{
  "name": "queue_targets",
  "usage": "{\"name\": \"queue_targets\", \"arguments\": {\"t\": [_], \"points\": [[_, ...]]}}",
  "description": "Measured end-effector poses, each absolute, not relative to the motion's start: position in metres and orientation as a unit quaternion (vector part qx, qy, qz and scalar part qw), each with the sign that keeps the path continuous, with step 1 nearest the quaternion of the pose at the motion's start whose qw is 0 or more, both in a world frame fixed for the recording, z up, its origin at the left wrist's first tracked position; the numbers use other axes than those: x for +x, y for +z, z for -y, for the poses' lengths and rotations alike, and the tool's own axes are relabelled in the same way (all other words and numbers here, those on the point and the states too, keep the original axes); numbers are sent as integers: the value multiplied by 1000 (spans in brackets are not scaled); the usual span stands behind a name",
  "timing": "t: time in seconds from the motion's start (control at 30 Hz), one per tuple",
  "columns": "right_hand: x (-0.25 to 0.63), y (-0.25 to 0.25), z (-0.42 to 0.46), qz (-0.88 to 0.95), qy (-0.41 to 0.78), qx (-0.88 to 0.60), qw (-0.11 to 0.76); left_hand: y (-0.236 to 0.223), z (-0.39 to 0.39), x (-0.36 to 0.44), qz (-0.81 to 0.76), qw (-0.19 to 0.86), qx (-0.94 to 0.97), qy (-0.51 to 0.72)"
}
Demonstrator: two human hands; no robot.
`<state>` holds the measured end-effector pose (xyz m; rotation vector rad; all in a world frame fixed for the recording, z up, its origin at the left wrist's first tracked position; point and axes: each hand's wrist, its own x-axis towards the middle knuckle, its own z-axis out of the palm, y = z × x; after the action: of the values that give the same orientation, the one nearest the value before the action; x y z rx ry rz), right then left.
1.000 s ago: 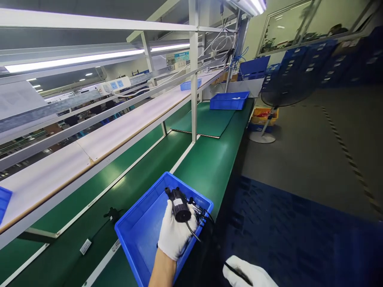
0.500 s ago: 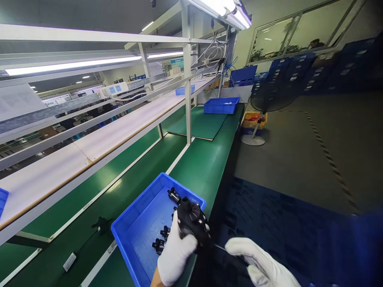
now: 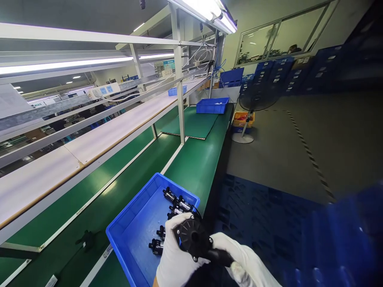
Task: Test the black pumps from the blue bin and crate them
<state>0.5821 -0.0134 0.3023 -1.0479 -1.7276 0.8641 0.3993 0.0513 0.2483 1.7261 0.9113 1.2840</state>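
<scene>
In my white-gloved left hand [image 3: 178, 253] is a black pump-like part [image 3: 194, 238] with a round ribbed face and screws around its rim. My fingers wrap its side, above the near edge of a blue tray [image 3: 134, 239]. A stubby black pipe-like piece [image 3: 220, 257] points right from it, and my gloved right hand [image 3: 243, 259] closes around that piece. Some of the right fingers are hidden behind it. Several black cylindrical parts with shiny bodies [image 3: 169, 194] lie along the right side of the tray, partly covered by my left hand.
The tray stands on a green bench [image 3: 197, 163] by its right edge. White shelf posts [image 3: 180, 95] rise behind it. Further along sits another blue tray [image 3: 212, 106]. A black plug with cable [image 3: 87, 240] lies at left; a pedestal fan [image 3: 243, 137] stands on the floor.
The black part has turned so its round face points at me. My right hand has come left, from apart to touching it. More parts in the tray show.
</scene>
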Motion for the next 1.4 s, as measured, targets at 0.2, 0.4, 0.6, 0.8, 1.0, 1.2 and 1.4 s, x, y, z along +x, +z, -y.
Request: {"name": "queue_targets", "arguments": {"t": [0.2,0.4,0.6,0.8,1.0,1.2,1.4], "points": [[581,304,14,694,365,-431,446,252,-49,393,-338,399,681,513],[580,307,13,698,383,-408,448,259,-48,391,-325,402,682,517],[579,307,15,693,401,-423,424,273,-45,389,-406,452,653,452],[581,300,13,695,389,-426,430,275,-41,391,-401,452,655,453],[584,293,13,680,391,-443,434,260,-41,394,-399,425,666,465],[582,294,10,682,400,-442,424,259,-41,393,-397,446,649,471],[579,294,11,665,394,-454,442,266,-40,393,-423,458,635,456]]}}
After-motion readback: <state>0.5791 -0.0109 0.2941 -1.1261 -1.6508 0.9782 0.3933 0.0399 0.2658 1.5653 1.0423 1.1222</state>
